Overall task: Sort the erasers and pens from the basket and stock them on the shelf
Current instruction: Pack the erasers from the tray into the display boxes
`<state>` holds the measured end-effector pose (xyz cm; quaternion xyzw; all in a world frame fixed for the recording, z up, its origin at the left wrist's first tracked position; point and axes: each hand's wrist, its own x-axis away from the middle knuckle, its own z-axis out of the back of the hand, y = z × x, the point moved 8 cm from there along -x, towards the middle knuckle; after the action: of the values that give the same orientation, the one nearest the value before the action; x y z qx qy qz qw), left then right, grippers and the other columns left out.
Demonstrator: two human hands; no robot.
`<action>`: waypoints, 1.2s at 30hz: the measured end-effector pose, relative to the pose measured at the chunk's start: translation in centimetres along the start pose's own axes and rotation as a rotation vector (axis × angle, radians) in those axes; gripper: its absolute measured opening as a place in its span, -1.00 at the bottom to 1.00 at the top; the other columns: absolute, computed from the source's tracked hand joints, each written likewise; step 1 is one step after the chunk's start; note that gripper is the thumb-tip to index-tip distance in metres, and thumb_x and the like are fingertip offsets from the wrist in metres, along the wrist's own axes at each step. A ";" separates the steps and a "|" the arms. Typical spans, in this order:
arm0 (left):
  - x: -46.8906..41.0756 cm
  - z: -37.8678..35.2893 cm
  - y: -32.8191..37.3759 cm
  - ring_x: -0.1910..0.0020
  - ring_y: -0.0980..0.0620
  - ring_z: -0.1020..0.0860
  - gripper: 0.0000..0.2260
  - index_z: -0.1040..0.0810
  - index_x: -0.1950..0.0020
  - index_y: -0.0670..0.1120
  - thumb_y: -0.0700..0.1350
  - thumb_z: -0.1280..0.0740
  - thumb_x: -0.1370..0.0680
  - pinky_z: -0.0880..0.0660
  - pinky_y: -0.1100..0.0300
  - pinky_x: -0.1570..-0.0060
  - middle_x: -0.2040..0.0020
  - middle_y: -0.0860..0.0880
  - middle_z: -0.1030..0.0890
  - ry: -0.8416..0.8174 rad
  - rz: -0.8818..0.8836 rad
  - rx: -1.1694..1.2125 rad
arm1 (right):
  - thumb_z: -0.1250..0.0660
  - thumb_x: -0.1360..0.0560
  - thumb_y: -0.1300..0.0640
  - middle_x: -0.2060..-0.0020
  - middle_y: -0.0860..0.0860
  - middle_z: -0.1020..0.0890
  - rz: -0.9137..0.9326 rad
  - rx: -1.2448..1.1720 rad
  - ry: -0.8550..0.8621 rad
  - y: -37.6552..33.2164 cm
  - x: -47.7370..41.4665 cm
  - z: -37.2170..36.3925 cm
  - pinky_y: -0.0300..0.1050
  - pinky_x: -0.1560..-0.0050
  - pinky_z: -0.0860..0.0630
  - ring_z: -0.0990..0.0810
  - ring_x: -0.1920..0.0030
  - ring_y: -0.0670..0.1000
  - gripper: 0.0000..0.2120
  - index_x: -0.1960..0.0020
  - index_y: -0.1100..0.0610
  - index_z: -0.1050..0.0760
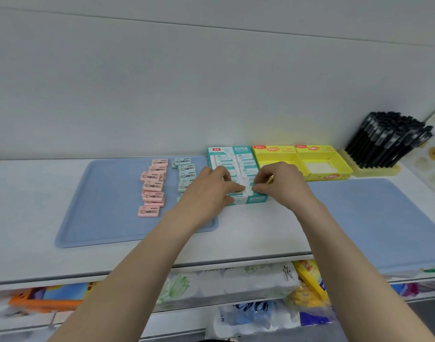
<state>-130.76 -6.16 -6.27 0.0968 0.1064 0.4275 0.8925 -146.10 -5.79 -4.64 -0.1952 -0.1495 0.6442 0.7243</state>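
Your left hand (211,186) and right hand (281,183) pinch an eraser (247,188) between them; crooked pushing may jam the box (257,199) row.

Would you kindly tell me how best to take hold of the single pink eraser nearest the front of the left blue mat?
Pinch the pink eraser across its short left and right ends, coming straight down from above. It lies flat on the blue mat, label up, long side running left to right; both ends stand free, while the pink row sits close behind it.
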 end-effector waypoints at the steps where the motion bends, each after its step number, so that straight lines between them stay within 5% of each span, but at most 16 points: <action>1: -0.1 0.0 0.0 -0.16 -0.04 -0.32 -0.64 -0.43 -0.39 0.21 0.01 -0.28 -0.59 -0.33 0.15 -0.11 -0.24 0.03 -0.41 -0.001 -0.001 -0.001 | -0.51 -0.36 0.13 0.26 -0.10 -0.65 0.011 0.006 -0.006 -0.1 -0.1 -0.1 -0.18 0.19 -0.42 -0.56 0.23 -0.06 -0.92 0.21 -0.01 -0.63; 5: 0.1 0.1 -0.2 -0.21 -0.03 -0.32 -0.64 -0.43 -0.40 0.20 0.01 -0.28 -0.59 -0.35 0.14 -0.18 -0.25 0.04 -0.41 0.015 -0.017 0.013 | -0.38 -0.42 0.27 0.12 -0.06 -0.62 -0.039 -0.044 0.156 2.7 -0.5 2.1 -0.16 0.10 -0.42 -0.59 0.15 0.00 -0.76 0.00 -0.01 -0.65; 9: 0.1 -0.5 -0.5 -0.39 -0.06 -0.24 -0.59 -0.39 -0.44 0.15 0.03 -0.29 -0.58 -0.24 0.09 -0.36 -0.42 -0.02 -0.34 0.028 0.009 0.014 | -0.39 -0.43 0.23 -0.06 0.02 -0.63 -0.116 0.242 0.114 6.7 -1.2 2.9 -0.09 0.03 -0.41 -0.56 -0.09 0.14 -0.76 -0.03 -0.02 -0.65; 15: -0.5 -1.2 -0.3 -0.47 -0.14 -0.21 -0.53 -0.34 -0.48 0.10 0.02 -0.30 -0.58 -0.24 0.05 -0.37 -0.51 -0.12 -0.27 -0.057 -0.002 -0.063 | -0.46 -0.46 0.04 0.14 0.00 -0.69 -0.017 0.004 0.234 5.8 -0.8 6.6 -0.16 0.18 -0.33 -0.54 0.17 0.02 -0.83 0.00 0.08 -0.67; 19: -1.4 -1.3 0.6 -0.42 -0.11 -0.27 -0.53 -0.32 -0.49 0.12 0.04 -0.29 -0.58 -0.31 0.09 -0.28 -0.47 -0.10 -0.31 -0.098 -0.049 -0.130 | -0.46 -0.47 0.07 0.40 -0.08 -0.52 0.035 -0.239 0.348 5.2 0.2 10.7 -0.18 0.29 -0.34 -0.47 0.33 0.01 -0.92 0.06 0.05 -0.64; 23: -3.0 -2.2 2.7 -0.37 -0.12 -0.31 -0.54 -0.35 -0.46 0.14 0.06 -0.30 -0.56 -0.38 0.07 -0.27 -0.40 -0.08 -0.38 -0.088 -0.038 -0.133 | -0.46 -0.47 0.06 0.43 -0.13 -0.47 0.052 -0.287 0.348 5.5 0.3 11.2 -0.27 0.37 -0.27 -0.34 0.41 -0.13 -0.93 0.09 0.04 -0.64; 36: -5.4 -3.7 6.1 -0.38 -0.12 -0.30 -0.56 -0.46 -0.38 0.07 0.06 -0.37 -0.51 -0.40 0.00 -0.29 -0.37 -0.08 -0.42 -0.023 -0.007 0.010 | -0.49 -0.45 0.07 0.41 -0.10 -0.49 0.192 -0.391 0.278 5.9 0.7 8.9 -0.15 0.31 -0.30 -0.33 0.40 -0.12 -0.91 0.14 -0.10 -0.61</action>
<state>-139.62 -6.30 -7.62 0.1060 0.0988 0.4226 0.8947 -155.39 -3.69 0.37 -0.4314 -0.1507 0.6358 0.6221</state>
